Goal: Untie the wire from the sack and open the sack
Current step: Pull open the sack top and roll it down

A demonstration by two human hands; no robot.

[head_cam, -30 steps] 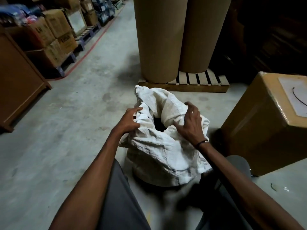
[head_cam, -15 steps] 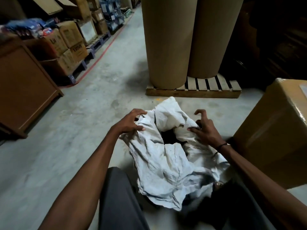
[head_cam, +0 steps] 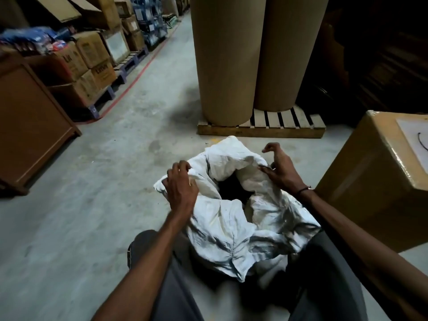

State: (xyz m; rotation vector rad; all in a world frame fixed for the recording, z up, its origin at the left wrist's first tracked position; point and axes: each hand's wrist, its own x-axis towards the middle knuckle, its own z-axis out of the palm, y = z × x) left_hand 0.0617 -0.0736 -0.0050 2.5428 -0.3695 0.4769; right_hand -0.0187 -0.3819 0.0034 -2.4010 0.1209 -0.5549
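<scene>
**White sack, mouth open**

White woven sack (head_cam: 234, 218) stands on the floor (head_cam: 92, 205) between the knees. Left hand (head_cam: 181, 188) pinches its left rim. Right hand (head_cam: 279, 169) rests on the right rim, fingers loosely curled.

Crumpled white woven sack (head_cam: 234, 218): off-white, grey in the creases, mouth black inside. Smooth concrete floor (head_cam: 97, 205): pale grey, darker blotches, one thin red painted line (head_cam: 136, 77). Two tall cardboard rolls (head_cam: 227, 54): plain tan. Slatted wooden pallet (head_cam: 278, 128): light yellow-brown. Large taped carton (head_cam: 375, 177): glossy tan, white label (head_cam: 414, 133) with a black curved mark. Wooden cabinet (head_cam: 30, 126): red-brown. Trousers (head_cam: 171, 288): dark grey.
</scene>
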